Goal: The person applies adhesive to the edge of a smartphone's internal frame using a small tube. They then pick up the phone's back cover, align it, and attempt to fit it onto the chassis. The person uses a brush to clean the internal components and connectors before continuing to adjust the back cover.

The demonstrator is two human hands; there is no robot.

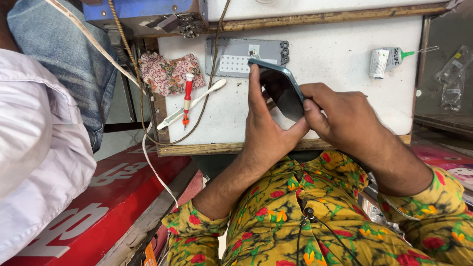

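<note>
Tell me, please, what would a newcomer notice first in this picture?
A dark smartphone is held tilted above the white workbench, between the left hand and the right hand. Left of it lie a red-handled screwdriver and a flowered cloth; a small glue tube lies to the right.

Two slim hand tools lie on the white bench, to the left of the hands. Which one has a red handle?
The small screwdriver, lying nearly upright below the floral cloth. The other, a white spatula-like tool, lies slanted across it, and its rounded end points toward the phone.
</note>
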